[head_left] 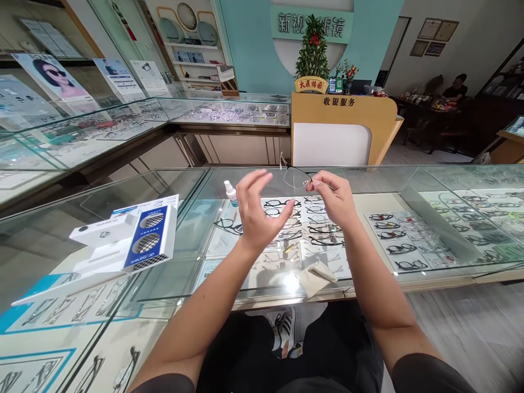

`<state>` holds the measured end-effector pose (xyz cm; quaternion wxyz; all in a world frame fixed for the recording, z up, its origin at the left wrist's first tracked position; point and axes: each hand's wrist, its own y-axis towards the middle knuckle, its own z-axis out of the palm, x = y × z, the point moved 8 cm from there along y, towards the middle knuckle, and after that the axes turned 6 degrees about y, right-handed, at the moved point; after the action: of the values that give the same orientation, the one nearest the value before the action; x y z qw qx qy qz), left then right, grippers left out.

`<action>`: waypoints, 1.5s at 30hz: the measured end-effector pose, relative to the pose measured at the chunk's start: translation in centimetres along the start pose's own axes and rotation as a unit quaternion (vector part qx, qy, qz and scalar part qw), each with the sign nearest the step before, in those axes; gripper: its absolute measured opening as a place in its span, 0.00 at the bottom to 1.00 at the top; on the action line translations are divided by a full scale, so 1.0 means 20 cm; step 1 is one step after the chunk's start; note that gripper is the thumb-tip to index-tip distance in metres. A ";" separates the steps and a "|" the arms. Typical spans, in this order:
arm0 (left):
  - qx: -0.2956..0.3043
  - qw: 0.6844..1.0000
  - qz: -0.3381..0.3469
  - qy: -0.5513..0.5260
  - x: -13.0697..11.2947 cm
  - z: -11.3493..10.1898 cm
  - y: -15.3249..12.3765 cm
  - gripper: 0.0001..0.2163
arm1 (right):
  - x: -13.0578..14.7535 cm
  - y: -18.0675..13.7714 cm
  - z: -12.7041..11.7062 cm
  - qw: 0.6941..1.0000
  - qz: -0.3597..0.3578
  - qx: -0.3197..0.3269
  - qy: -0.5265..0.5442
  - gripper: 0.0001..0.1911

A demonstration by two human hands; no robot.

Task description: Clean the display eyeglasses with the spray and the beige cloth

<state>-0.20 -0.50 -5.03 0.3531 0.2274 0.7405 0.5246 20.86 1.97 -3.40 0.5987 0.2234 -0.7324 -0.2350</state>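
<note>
A pair of thin-rimmed eyeglasses [293, 187] is held up above the glass counter. My right hand [336, 196] pinches it near the hinge at its right side, between thumb and fingers. To the left of the glasses my left hand [258, 210] has thumb and fingers spread apart, with nothing in it. A white spray bottle [230, 192] stands upright on the counter just left of that hand. A folded beige cloth [316, 278] lies near the counter's front edge, below both hands. Dark-framed glasses [229, 225] rest left of my left wrist.
Rows of eyeglasses [401, 249] lie inside the glass display case. A blue and white display box [149, 238] stands on the glass at left. Beyond the counter is a wooden cashier desk [382, 128], and a person [455, 90] sits at the far right.
</note>
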 end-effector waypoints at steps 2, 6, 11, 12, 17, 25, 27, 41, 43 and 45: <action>-0.001 0.998 0.048 0.029 0.01 0.01 0.01 0.36 | 0.01 -0.01 0.03 0.999 0.005 0.029 -0.017 0.13; 0.019 0.995 0.089 0.045 0.02 0.05 -0.01 0.35 | 0.02 -0.02 0.08 0.996 0.003 0.073 -0.041 0.13; 0.030 0.995 0.072 0.061 0.04 0.06 -0.02 0.32 | 0.02 -0.02 0.09 0.995 0.004 0.081 -0.051 0.14; 0.024 0.995 0.070 0.060 0.04 0.05 -0.01 0.32 | 0.02 -0.02 0.09 0.996 -0.006 0.078 -0.052 0.13; -0.042 0.998 0.013 0.042 0.07 -0.03 0.03 0.30 | 0.09 -0.04 0.02 0.989 -0.112 -0.027 -0.088 0.22; -0.094 0.988 -0.121 -0.009 0.22 -0.08 0.05 0.29 | 0.10 -0.08 0.07 0.959 -0.187 -0.110 -0.181 0.28; -0.091 0.987 -0.128 -0.024 0.22 -0.08 0.07 0.30 | 0.11 -0.08 0.07 0.956 -0.191 -0.130 -0.182 0.25; -0.006 0.990 -0.068 -0.124 0.10 -0.08 0.70 0.31 | 0.49 0.26 -0.16 0.943 -0.226 -0.171 -0.174 0.26; 0.001 0.989 -0.069 -0.128 0.09 -0.10 0.73 0.30 | 0.51 0.27 -0.17 0.946 -0.221 -0.171 -0.164 0.27; -0.003 0.990 -0.070 -0.123 0.08 -0.11 0.72 0.30 | 0.52 0.27 -0.18 0.949 -0.213 -0.168 -0.162 0.26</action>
<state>-3.30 4.32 8.52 0.4780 0.2373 0.7038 0.4689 22.21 -0.34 8.46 0.4364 0.2293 -0.7053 -0.5095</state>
